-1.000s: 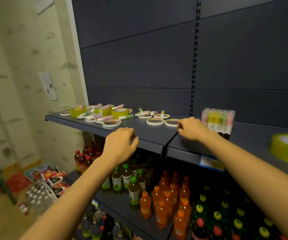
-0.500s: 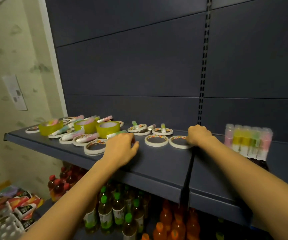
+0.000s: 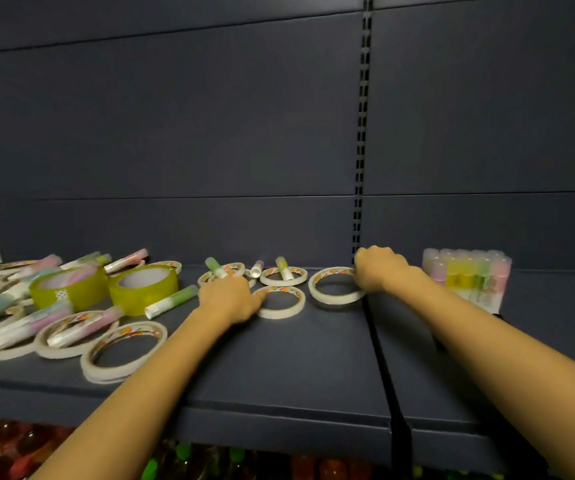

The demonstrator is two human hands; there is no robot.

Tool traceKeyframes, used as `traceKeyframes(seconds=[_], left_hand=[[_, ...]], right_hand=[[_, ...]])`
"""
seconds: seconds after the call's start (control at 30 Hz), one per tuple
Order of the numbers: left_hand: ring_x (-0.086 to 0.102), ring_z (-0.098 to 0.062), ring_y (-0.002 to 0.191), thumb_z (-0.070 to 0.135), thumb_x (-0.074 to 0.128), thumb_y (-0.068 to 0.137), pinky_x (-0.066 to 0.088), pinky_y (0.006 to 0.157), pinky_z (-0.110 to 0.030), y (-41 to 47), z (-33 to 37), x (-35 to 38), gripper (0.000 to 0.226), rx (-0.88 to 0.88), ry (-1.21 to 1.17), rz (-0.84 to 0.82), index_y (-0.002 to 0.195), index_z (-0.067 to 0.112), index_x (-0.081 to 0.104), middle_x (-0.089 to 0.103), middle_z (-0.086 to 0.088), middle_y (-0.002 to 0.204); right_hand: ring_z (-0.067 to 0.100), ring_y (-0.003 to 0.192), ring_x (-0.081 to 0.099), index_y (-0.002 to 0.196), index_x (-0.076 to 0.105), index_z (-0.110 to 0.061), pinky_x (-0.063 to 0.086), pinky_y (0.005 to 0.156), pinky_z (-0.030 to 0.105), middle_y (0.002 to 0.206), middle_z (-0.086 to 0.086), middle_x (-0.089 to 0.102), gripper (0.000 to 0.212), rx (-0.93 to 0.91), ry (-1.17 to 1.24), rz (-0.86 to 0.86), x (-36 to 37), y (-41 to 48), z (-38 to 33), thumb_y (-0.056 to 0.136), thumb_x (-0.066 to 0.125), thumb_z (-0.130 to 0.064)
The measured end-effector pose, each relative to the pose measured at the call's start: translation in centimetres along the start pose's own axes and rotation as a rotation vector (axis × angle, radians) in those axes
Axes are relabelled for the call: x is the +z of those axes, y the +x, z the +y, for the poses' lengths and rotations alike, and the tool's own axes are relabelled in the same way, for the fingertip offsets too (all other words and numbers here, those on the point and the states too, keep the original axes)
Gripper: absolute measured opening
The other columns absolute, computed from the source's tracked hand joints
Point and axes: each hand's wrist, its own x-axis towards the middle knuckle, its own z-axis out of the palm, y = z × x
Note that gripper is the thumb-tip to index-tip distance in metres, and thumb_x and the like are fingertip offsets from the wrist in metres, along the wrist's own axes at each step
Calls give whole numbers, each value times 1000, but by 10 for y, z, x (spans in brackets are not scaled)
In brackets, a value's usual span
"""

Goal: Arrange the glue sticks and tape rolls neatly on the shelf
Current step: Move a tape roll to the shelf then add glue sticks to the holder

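Tape rolls [image 3: 281, 301], hands [image 3: 229, 299] reaching, knuckles up

L hand [image 3: 228, 296] on tape ring [image 3: 281, 302], R hand [image 3: 378, 269] on another [image 3: 335, 285]

We see thin white tape rolls [image 3: 281, 302] lying flat on the dark shelf [image 3: 279, 368], two yellow-green rolls [image 3: 144, 289] at left, loose glue sticks [image 3: 172, 301] scattered across them, and a wrapped pack [image 3: 466, 277] upright at right.

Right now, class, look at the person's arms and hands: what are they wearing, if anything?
Nothing shows. The left hand and right hand are bare, without gloves. No rings or watch are visible. Both forearms are uncovered to the picture's lower edge, so no sleeve appears.
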Motion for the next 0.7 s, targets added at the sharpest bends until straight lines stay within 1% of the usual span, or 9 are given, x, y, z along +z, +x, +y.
traceKeyframes(seconds=[0.13,0.27,0.37,0.43,0.47,0.5,0.57,0.63,0.7], left_hand=[[44,-30,127,46,32,95,37,98,-39,15,3,4,55,84,55,-95,145,22,30,45,-6,142],[39,-33,131,35,38,94,36,100,-43,17,0,-2,70,161,107,-116,150,22,-2,34,-8,148],[42,-31,130,43,37,94,36,100,-41,17,-7,-13,71,248,135,-116,151,17,2,41,-11,144],[47,-31,124,46,39,94,38,97,-38,13,-5,-24,67,299,141,-128,148,11,19,47,-12,138],[51,-31,116,46,40,94,40,93,-37,10,-2,-30,58,326,134,-118,139,9,37,52,-12,132],[54,-30,104,45,42,93,40,87,-36,6,3,-34,43,353,113,-100,116,11,54,57,-12,121],[51,-27,84,43,43,93,39,78,-34,-2,16,-43,34,397,78,-68,72,18,50,57,-8,94],[50,-24,80,42,43,93,38,75,-33,-10,34,-50,34,448,68,-45,68,19,48,53,-4,83],[51,-25,78,42,43,94,40,75,-34,-15,56,-53,35,492,45,-46,69,18,50,51,-1,72]], right_hand=[[34,108,55,117,51,-2,38,73,35,120,16,56,27,67,35,53,-3,-14,1,94,49,-15],[37,107,56,114,51,-2,38,71,36,118,18,58,28,119,60,116,4,-32,3,94,50,-22],[37,106,56,112,51,-1,40,73,36,117,20,59,29,165,87,163,5,-48,7,95,49,-24],[36,103,57,111,53,-1,44,76,36,114,19,60,30,187,114,177,2,-62,12,94,49,-26],[34,102,58,110,55,-3,44,77,35,113,18,61,30,198,97,208,0,-70,16,94,50,-28],[31,101,58,108,58,-6,42,77,33,110,14,62,30,206,46,266,-2,-78,21,92,51,-30],[29,102,57,104,60,-11,39,81,31,104,8,62,27,221,-21,339,-7,-95,36,89,52,-32],[34,103,55,105,59,-7,37,78,33,102,11,60,24,269,97,280,-11,-113,55,90,52,-24],[39,107,53,108,56,-4,41,80,37,112,18,59,27,347,137,240,-13,-130,78,91,51,-25]])
